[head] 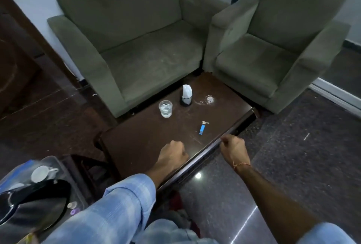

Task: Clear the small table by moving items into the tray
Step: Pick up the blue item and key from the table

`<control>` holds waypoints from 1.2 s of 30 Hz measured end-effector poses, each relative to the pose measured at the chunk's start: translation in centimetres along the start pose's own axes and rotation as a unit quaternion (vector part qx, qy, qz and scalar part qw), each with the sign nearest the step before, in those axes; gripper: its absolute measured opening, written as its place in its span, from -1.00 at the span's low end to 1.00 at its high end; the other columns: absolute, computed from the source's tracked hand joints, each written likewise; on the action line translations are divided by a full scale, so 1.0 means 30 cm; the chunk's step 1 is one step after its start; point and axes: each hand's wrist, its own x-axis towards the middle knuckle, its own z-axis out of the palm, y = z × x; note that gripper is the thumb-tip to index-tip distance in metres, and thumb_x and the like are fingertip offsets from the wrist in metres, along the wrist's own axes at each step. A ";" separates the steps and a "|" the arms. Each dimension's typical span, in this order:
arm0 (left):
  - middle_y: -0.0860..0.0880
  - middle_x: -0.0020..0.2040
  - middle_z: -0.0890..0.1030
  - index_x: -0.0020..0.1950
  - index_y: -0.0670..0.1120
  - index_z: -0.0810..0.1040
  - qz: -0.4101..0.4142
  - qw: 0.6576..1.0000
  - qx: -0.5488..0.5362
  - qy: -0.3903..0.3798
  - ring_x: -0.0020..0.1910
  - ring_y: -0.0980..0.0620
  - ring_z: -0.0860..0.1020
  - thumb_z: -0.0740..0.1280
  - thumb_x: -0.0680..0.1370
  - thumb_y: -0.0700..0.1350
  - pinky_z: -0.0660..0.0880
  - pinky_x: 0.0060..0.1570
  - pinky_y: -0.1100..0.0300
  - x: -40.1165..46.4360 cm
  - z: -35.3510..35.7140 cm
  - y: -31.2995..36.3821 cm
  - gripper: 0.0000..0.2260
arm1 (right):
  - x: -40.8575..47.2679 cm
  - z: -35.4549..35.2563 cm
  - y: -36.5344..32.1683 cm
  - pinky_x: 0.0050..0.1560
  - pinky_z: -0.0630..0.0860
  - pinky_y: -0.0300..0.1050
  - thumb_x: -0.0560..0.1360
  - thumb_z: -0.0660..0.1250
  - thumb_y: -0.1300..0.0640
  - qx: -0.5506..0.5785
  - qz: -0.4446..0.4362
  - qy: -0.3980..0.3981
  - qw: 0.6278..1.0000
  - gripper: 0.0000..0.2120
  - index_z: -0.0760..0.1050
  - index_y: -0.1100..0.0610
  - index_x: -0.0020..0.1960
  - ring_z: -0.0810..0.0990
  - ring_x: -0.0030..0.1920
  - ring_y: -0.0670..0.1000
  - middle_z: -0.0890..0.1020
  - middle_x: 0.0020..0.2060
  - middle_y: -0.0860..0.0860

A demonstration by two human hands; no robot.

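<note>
- The small table (148, 138) carries a glass of water (165, 108), a white-and-dark bottle (186, 95), a clear item (209, 99) too faint to name, a small key (205, 122) and a blue lighter (202, 129); all lie beyond both hands, toward the sofas.
- The left hand (172, 154) hovers over the near part of the tabletop, fingers curled into a fist with nothing in it; the right hand (233, 149) sits at the table's near-right edge, fingers likewise curled, and no object shows in it.
- The blue lighter is the nearest item; it lies just ahead of the gap between the hands, slightly closer to the right hand, with the key just beyond it.
- The lighter's long axis runs roughly away from the person, tilted a little to the right; I judge a pinch across its narrow sides from the right hand suits it best.
- The glass stands farther off, ahead of the left hand; the bottle is farther still.
- The tray (50, 162), blurred, sits at lower left holding a white cup (42, 173); anything picked up must travel back and left, which favours the left hand for the drop.
</note>
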 end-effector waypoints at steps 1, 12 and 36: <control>-0.09 -0.16 0.68 -0.10 -0.09 0.64 0.001 1.000 -0.006 -0.002 -0.11 -0.14 0.66 0.25 0.44 -0.04 0.49 -0.18 0.15 0.029 0.000 0.009 -0.78 | 0.028 -0.001 0.004 0.07 0.58 -0.07 0.48 0.23 0.23 0.000 0.002 -0.004 1.000 -0.75 0.64 0.16 0.06 0.65 -0.03 0.15 0.68 -0.07 0.16; -0.16 -0.13 0.67 -0.10 -0.14 0.62 0.020 0.998 -0.056 -0.030 -0.08 -0.22 0.63 0.27 0.40 -0.03 0.57 -0.12 0.08 0.453 -0.043 0.115 -0.77 | 0.423 -0.035 -0.025 0.01 0.53 -0.12 0.52 0.25 0.22 -0.072 -0.029 -0.056 0.995 -0.77 0.65 0.18 0.06 0.66 0.03 0.18 0.69 -0.02 0.20; -0.18 0.14 0.56 0.18 -0.14 0.56 -0.175 0.963 -0.197 -0.061 0.11 -0.19 0.56 0.40 0.48 -0.03 0.51 0.12 -0.01 1.059 0.341 0.160 -0.67 | 1.203 0.522 0.214 0.18 0.48 -0.11 0.62 0.16 0.14 -0.296 -0.138 -0.353 0.877 -0.73 0.49 0.16 0.27 0.57 0.16 0.14 0.58 0.15 0.17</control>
